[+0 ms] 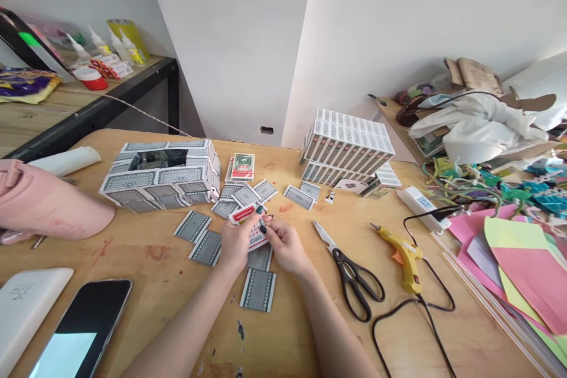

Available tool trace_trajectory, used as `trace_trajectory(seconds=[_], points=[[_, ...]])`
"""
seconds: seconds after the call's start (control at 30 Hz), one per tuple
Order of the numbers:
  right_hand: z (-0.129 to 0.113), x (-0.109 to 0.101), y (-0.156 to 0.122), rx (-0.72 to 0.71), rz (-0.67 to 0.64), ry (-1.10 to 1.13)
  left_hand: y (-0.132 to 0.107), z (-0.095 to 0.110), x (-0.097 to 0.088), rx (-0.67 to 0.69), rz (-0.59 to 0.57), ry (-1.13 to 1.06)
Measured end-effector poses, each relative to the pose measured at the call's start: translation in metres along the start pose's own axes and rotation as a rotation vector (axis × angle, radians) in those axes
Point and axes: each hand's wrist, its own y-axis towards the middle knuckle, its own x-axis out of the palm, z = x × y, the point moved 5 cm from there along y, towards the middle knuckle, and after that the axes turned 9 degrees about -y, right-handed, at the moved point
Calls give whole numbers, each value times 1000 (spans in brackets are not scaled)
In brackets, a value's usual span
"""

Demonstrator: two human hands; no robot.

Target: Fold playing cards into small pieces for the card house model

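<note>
My left hand (pixel 234 243) is closed around a red-and-white playing card box (pixel 256 240), its thumb lying over the top face. At the right edge of that box, my right hand (pixel 287 243) pinches with thumb and fingertips; the exact spot it grips is partly hidden. Grey-backed playing cards (pixel 257 290) lie face down under and around both hands, some overlapping. Behind the hands sits a green-and-red card pack (pixel 243 166). To the left stands a box covered in cards (pixel 162 177), with a dark opening in its top.
A large stack of card packs (pixel 348 144) rises at the back right. Black-handled scissors (pixel 349 271) and a yellow glue gun (pixel 407 260) with its cord lie at right, near a power strip (pixel 423 208) and coloured paper (pixel 527 260). A phone (pixel 84 325) and pink tumbler (pixel 57 204) are left.
</note>
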Motion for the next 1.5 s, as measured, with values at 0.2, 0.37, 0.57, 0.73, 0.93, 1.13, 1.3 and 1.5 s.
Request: trace_trajectory(seconds=[0.2,0.37,0.57,0.73,0.93,1.13,1.3,1.5], points=[[3,-14,0,61,108,50,-3,15,-4,311,-33,300],[3,-36,-2,-19,352,-163,-19,39,8,772,-229,709],[-5,-41,-7,-147,422,-502,-24,37,15,996,-366,900],[-4,-38,-8,-132,365,-592,-20,32,10,1033,-340,999],[-3,-38,-9,-116,347,-692,-20,32,11,1033,-358,1095],[-4,-37,-12,-125,344,-732,-20,32,11,993,-327,1118],[-4,-37,-13,-148,350,-726,-21,35,12,991,-325,1122],[-4,-37,-14,-133,346,-698,-22,37,12,1012,-335,1177]])
